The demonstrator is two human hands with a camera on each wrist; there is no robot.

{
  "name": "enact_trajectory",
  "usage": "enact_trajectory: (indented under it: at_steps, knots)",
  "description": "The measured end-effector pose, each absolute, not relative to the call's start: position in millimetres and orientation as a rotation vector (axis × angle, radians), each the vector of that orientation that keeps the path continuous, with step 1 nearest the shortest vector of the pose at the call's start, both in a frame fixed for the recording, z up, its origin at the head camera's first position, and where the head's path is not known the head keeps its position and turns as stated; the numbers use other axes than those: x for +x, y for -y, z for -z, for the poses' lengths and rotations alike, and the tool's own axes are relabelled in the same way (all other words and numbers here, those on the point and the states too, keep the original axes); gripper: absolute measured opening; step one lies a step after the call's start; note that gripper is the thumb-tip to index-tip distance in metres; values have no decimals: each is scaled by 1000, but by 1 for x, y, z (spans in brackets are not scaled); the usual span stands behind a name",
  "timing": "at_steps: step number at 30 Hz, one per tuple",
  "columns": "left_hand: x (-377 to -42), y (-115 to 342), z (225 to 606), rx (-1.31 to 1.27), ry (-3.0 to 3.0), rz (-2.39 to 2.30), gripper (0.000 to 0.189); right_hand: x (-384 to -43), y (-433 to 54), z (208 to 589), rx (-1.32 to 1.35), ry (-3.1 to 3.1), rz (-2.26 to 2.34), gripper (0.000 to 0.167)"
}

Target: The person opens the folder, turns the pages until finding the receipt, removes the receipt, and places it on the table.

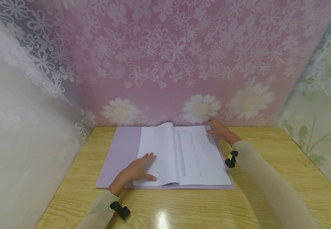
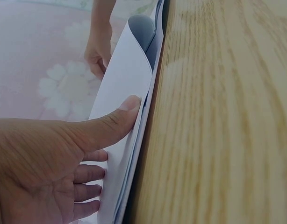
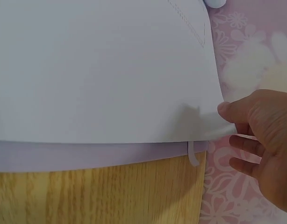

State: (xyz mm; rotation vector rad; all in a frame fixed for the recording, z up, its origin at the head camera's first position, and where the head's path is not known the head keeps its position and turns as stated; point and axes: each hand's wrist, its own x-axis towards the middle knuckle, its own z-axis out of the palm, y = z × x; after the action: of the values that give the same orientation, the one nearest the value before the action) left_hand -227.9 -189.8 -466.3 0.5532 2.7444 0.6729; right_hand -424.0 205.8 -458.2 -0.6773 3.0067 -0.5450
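A lilac folder (image 1: 122, 152) lies spread on the table, with a stack of white sheets inside. Its left-hand sheets (image 1: 159, 140) are blank and bulge up in a curve at the fold. Printed columns run down the right-hand sheet (image 1: 211, 162). My left hand (image 1: 139, 168) rests on the blank sheets near their lower left, fingers straight and thumb along the bottom edge. At the far right corner, my right hand (image 1: 219, 129) pinches the printed sheet between thumb and index finger, and the corner bends slightly in the right wrist view.
Wood-grain table (image 1: 76, 168) surrounds the folder. Behind it rises a pink flowered curtain (image 1: 165, 95), close to the folder's far edge, with pale fabric on both sides. A short pale strip (image 3: 192, 154) sticks out from under the sheets.
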Motion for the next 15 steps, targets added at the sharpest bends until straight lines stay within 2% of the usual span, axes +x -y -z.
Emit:
enact_trajectory:
  at_steps: [15]
  knots:
    - [-228,189,467,537,-2761,-660,95,-424,-206,457,-805,-3034,495,43]
